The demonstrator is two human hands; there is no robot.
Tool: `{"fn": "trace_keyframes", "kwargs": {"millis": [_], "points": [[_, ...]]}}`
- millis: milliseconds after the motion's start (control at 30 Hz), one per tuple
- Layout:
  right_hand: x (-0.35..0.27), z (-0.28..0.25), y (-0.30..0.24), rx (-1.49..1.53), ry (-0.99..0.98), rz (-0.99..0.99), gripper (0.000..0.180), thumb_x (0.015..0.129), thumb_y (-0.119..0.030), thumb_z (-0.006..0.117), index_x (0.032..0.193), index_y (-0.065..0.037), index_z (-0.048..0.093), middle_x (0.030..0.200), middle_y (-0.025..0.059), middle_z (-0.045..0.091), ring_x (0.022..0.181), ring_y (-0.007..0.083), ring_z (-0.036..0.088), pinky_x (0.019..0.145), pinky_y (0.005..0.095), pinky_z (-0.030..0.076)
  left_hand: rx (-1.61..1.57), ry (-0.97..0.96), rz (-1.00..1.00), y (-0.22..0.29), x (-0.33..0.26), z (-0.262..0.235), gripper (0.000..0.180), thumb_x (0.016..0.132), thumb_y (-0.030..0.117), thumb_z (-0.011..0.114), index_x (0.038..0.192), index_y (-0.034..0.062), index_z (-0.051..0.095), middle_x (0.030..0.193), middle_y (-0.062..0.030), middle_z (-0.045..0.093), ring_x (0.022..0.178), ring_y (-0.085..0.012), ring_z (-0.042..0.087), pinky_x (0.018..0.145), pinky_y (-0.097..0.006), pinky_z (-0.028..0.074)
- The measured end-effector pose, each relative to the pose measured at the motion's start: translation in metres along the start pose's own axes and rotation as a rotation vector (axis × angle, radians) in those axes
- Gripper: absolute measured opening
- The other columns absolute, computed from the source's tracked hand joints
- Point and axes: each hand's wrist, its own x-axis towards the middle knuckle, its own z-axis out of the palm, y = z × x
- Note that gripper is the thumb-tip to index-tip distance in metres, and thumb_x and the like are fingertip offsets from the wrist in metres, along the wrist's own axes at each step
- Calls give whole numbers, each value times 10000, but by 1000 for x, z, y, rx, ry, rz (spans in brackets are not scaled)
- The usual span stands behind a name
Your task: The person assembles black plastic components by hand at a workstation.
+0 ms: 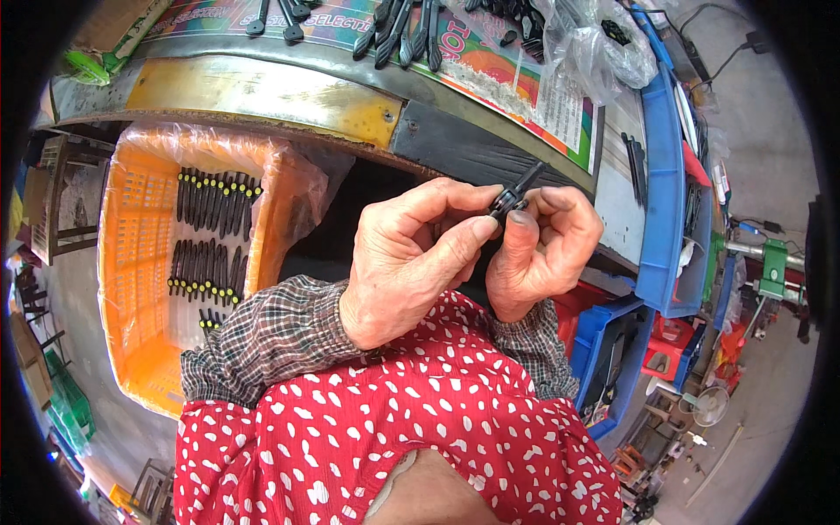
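In front of my chest, just off the table edge, both hands meet at a small black part with a rounded end and a thin straight shaft pointing up and to the right. My left hand pinches it between thumb and fingers. From the other side my right hand grips the same part, its fingers curled and thumb raised against it. Fingers cover much of the piece, so its exact kind cannot be made out. Similar-coloured black parts with yellow round ends lie in rows to the left.
An orange plastic basket lined with clear film holds those rows. On the table lie dark long-handled pieces and a crumpled clear bag. Blue bins stand at the right. A metal strip lines the table edge.
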Motion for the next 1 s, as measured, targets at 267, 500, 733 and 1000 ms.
{"fn": "trace_keyframes", "kwargs": {"millis": [267,500,733,1000], "points": [[0,-4,-9,-4,-61,20,306,785,-123,740,963,44,555,819,101,614,581,100,561,513,205,453,41,9,14,0,0,-3,199,877,-6,584,1073,-24,611,796,-16,617,589,-24,502,497,-164,400],[-1,-9,-12,0,-88,142,329,778,-131,751,979,54,568,805,82,630,638,96,599,548,216,485,33,15,9,0,0,-4,206,878,-8,577,1080,-22,610,806,-25,628,589,-21,499,500,-160,399],[4,-10,-7,-223,-169,76,216,889,-178,626,896,34,586,633,16,564,519,60,513,477,192,412,71,-51,43,-6,0,-7,229,902,9,550,1130,-2,575,899,-78,642,573,-56,501,459,-168,375],[6,-10,-8,-179,-184,47,225,898,-194,610,853,25,586,611,20,542,508,57,493,454,203,389,42,20,18,-4,2,-5,186,878,-2,582,1060,-20,618,776,-6,608,579,-17,493,491,-160,396]]}}
